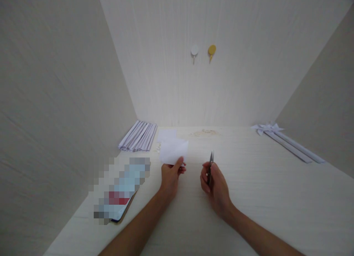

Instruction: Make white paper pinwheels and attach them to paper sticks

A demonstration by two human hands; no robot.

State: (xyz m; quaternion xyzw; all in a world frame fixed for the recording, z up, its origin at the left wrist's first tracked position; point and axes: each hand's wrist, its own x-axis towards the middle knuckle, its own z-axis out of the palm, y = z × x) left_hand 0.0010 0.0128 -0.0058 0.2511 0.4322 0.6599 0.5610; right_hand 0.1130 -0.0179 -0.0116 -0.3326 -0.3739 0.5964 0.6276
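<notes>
My left hand (170,176) pinches the lower edge of a small white sheet of paper (174,151) and holds it up over the pale desk (249,197). My right hand (215,184) is closed round a small pair of scissors (211,163). Their thin blades point up and away from me and look shut. The two hands are about a hand's width apart, with the scissors to the right of the paper.
A stack of folded white paper strips (138,136) lies at the back left, with another white sheet (166,134) beside it. A phone (120,191), its screen blurred out, lies at the left. Long strips and a folded paper bow (267,128) sit at the back right. Two hooks (203,51) hang on the wall.
</notes>
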